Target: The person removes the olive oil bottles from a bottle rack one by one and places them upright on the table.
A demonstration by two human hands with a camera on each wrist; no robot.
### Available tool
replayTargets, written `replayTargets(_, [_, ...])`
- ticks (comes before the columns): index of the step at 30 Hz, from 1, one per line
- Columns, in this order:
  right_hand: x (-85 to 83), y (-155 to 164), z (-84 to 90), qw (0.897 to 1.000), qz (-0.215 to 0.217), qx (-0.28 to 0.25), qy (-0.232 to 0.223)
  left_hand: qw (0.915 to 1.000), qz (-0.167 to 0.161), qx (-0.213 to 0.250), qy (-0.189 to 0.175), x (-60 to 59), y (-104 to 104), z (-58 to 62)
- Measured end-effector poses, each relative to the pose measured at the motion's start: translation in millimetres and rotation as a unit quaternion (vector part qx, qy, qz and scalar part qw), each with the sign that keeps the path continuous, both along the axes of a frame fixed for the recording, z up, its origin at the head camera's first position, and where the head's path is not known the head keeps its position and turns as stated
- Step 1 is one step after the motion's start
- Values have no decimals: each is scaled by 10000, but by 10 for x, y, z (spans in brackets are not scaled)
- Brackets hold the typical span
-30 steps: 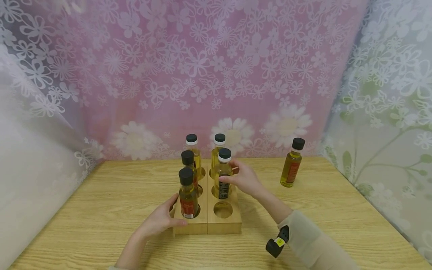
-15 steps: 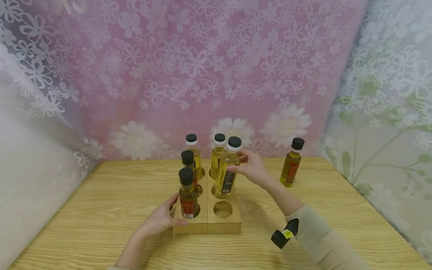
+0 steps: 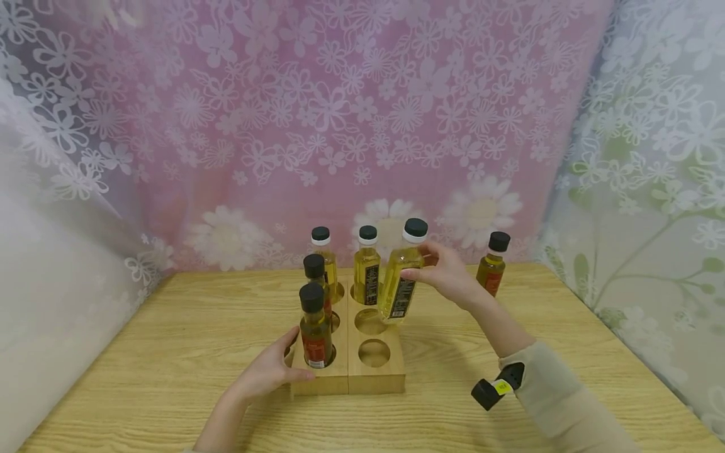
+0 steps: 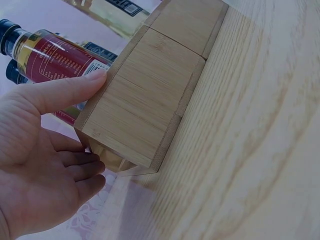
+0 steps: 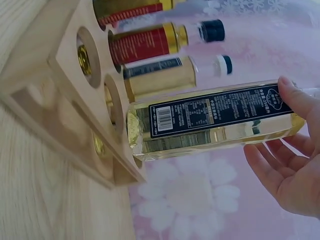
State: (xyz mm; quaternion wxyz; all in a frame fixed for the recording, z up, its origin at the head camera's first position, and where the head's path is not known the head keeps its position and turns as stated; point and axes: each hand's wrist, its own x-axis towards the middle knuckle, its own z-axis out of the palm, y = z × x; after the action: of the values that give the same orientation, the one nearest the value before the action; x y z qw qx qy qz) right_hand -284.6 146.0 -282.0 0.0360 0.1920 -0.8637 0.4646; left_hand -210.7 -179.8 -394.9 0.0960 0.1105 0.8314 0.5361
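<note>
Looked like a curtained filming booth, wider room hidden: wood-grain table (image 3: pixel 170 352) before pink floral curtain (image 3: pixel 340 94); white sheet (image 3: pixel 51 270) hung left, green-sprigged sheet (image 3: pixel 651 220) right; wrist camera (image 3: pixel 487 394) showed.

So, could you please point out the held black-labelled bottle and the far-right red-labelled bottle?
Held black-labelled bottle (image 5: pixel 215 114), right wrist view: on its label.
Far-right red-labelled bottle (image 3: pixel 493 281), head view: on its label.

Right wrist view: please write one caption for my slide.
The right hand holds a black-labelled bottle near a holed wooden rack.
</note>
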Motion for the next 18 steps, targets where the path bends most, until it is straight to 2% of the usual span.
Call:
replayTargets(8, [21, 322, 31, 9985, -292, 457, 77, 10000, 1, 40, -11, -4, -2, -13])
replayTargets(13, [32, 496, -9, 9980, -355, 510, 140, 10000, -35, 17, 13, 3, -11, -5])
replayTargets(18, [32, 673, -69, 9988, -334, 351, 54, 10000, -62, -11, 19, -1, -8, -3])
